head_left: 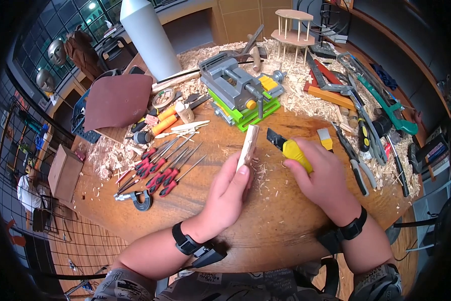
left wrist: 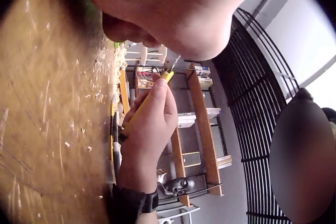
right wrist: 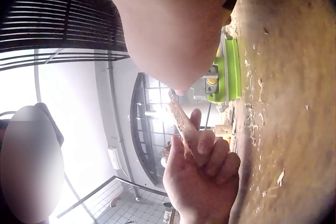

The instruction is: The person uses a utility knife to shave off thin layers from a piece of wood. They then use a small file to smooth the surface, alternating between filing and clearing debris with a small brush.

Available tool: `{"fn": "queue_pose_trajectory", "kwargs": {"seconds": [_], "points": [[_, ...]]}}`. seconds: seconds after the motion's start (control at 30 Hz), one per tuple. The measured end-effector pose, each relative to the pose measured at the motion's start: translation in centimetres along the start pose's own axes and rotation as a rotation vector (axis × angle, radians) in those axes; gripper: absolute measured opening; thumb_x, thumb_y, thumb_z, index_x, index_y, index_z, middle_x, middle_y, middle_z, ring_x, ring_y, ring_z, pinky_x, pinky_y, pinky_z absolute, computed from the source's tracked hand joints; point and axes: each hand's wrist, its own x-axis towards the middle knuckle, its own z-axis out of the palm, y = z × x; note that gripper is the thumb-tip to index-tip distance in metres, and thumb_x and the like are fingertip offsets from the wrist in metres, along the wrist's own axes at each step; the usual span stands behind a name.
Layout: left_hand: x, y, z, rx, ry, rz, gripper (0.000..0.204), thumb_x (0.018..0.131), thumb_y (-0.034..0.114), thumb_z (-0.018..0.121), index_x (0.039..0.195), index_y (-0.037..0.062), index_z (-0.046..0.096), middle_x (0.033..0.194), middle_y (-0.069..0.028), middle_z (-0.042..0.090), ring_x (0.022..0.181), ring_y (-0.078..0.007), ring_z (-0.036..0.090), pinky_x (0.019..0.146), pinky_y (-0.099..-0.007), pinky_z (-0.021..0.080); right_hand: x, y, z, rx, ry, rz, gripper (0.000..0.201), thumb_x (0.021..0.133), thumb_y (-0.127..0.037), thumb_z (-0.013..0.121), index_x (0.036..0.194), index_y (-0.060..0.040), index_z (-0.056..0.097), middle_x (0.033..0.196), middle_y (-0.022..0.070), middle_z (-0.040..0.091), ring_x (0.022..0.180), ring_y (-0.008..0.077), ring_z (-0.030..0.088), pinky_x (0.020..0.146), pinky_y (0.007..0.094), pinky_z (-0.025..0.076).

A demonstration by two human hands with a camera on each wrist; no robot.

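A person at a wooden table (head_left: 275,226) grips a stick of wood (head_left: 249,143) in the left hand (head_left: 224,195), thumb and fingers curled round its near part, the far end jutting out past them. The right hand (head_left: 328,180) is clamped on a yellow knife (head_left: 296,154), its dark blade (head_left: 274,139) pointing left toward the stick, a narrow gap between the two in the head view. Stick and knife are held over the middle of the table, where thin shavings (head_left: 265,175) lie scattered. Beyond the stick stands a gray vise (head_left: 228,75) with a bright green base (head_left: 245,123). To the left, red-handled tools (head_left: 158,165) lie in a cluster, a gauge (head_left: 143,201) at their near side. To the right of the knife lie a small brush (head_left: 325,136) and a pair of pliers (head_left: 357,175), with a green-handled saw (head_left: 401,123) farther right among other tools. On the far side, a small wooden stand (head_left: 293,37) rises amid thick wood chips (head_left: 290,100). Each wrist wears a black band (head_left: 185,240)
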Motion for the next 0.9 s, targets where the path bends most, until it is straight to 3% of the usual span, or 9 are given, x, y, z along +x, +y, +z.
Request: {"fn": "queue_pose_trajectory", "kwargs": {"seconds": [0.13, 0.2, 0.33, 0.4, 0.6, 0.7, 0.9], "points": [[0.4, -0.7, -0.3, -0.023, -0.091, -0.023, 0.035, 0.105, 0.03, 0.047, 0.132, 0.0075, 0.045, 0.09, -0.0007, 0.054, 0.068, -0.0105, 0.048, 0.055, -0.0235, 0.04, -0.1, -0.7, -0.5, 0.084, -0.094, -0.02, 0.04, 0.085, -0.024, 0.077, 0.115, -0.0017, 0.065, 0.096, 0.0165, 0.07, 0.082, 0.035, 0.069, 0.07, 0.0404, 0.055], [0.4, -0.5, 0.2, -0.125, -0.122, 0.04, 0.031, 0.105, 0.025, 0.048, 0.13, 0.0077, 0.042, 0.091, -0.0029, 0.054, 0.066, -0.011, 0.05, 0.053, -0.0235, 0.04, 0.0, -0.9, -0.9, 0.121, -0.196, 0.007, 0.041, 0.084, -0.027, 0.078, 0.115, -0.003, 0.065, 0.097, 0.0166, 0.07, 0.084, 0.0342, 0.07, 0.072, 0.0404, 0.055], [0.4, -0.5, -0.2, -0.178, -0.181, 0.019, 0.034, 0.106, 0.013, 0.046, 0.136, 0.0067, 0.034, 0.095, -0.0018, 0.055, 0.067, -0.0067, 0.048, 0.054, -0.0199, 0.039, 0.0, -0.4, -0.5, 0.148, -0.189, -0.051, 0.042, 0.084, -0.031, 0.078, 0.115, -0.0053, 0.066, 0.097, 0.015, 0.071, 0.084, 0.033, 0.07, 0.071, 0.0404, 0.056], [0.5, -0.8, -0.5, -0.128, -0.212, 0.009, 0.034, 0.102, 0.008, 0.051, 0.132, 0.0088, 0.035, 0.094, -0.0067, 0.056, 0.063, -0.013, 0.053, 0.052, -0.0232, 0.042, 0.0, -0.3, -0.6, 0.154, -0.272, -0.111, 0.042, 0.084, -0.034, 0.077, 0.115, -0.0072, 0.066, 0.096, 0.0129, 0.071, 0.084, 0.0318, 0.07, 0.07, 0.0397, 0.056], [0.2, 0.1, 0.1, -0.145, -0.205, -0.059, 0.046, 0.097, -0.001, 0.055, 0.136, 0.0089, 0.034, 0.09, -0.005, 0.054, 0.061, -0.0124, 0.053, 0.046, -0.0232, 0.039, 0.0, -0.3, -0.8, 0.191, -0.397, -0.098, 0.041, 0.084, -0.035, 0.076, 0.114, -0.0082, 0.066, 0.092, 0.012, 0.07, 0.081, 0.0322, 0.069, 0.068, 0.0402, 0.055], [0.5, 0.0, -0.9, -0.24, -0.323, -0.145, 0.05, 0.097, -0.001, 0.056, 0.141, 0.0088, 0.035, 0.095, -0.0035, 0.054, 0.062, -0.0111, 0.052, 0.049, -0.0221, 0.039, 0.0, -0.3, -0.9, 0.205, -0.403, -0.1, 0.039, 0.085, -0.035, 0.076, 0.112, -0.0082, 0.066, 0.089, 0.0119, 0.068, 0.078, 0.0326, 0.068, 0.066, 0.0409, 0.054], [0.3, 0.3, -0.5, -0.071, -0.302, -0.108, 0.049, 0.099, 0.004, 0.059, 0.143, 0.0086, 0.039, 0.099, 0.002, 0.053, 0.071, -0.0053, 0.051, 0.059, -0.0198, 0.041, -0.1, -0.2, -0.7, 0.206, -0.398, -0.119, 0.038, 0.085, -0.035, 0.075, 0.11, -0.008, 0.066, 0.085, 0.0114, 0.066, 0.075, 0.0325, 0.067, 0.063, 0.0419, 0.052]]}}
